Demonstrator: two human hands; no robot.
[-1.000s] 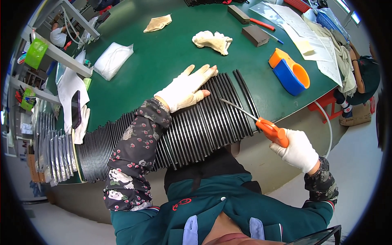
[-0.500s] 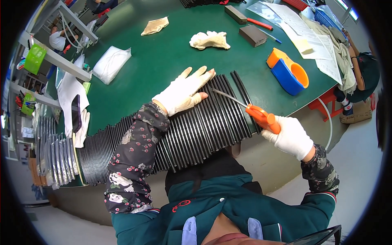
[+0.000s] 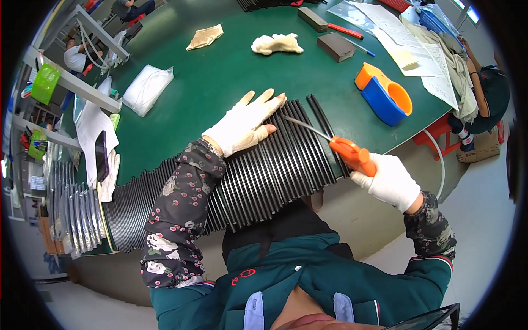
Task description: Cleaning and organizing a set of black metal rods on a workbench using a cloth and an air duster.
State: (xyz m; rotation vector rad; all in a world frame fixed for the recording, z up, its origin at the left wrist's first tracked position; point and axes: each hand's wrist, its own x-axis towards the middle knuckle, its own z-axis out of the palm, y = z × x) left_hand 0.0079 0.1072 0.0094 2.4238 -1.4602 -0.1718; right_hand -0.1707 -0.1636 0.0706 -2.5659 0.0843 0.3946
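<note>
A long row of thin black strips (image 3: 258,179) lies side by side along the near edge of the green table. On their far ends rests my left hand (image 3: 239,126), in a white glove with bare fingertips, its fingers spread and nothing gripped. My right hand (image 3: 389,181), also gloved, is closed round the handle of an orange-handled tool (image 3: 352,155) at the row's right end. The tool's thin metal shaft points left over the strips, its tip close to my left thumb; whether it touches them I cannot tell. One strip (image 3: 319,114) stands slightly apart from the others.
Beyond the row lie a blue-and-orange tape dispenser (image 3: 385,98), two brown blocks (image 3: 336,47), a crumpled white glove (image 3: 278,44) and a white packet (image 3: 147,91). Papers (image 3: 399,33) cover the far right. A dark phone (image 3: 102,154) lies left. A co-worker (image 3: 487,93) sits at right.
The whole view has shifted slightly. My hands and the orange-handled tool keep almost the same place over the strips.
</note>
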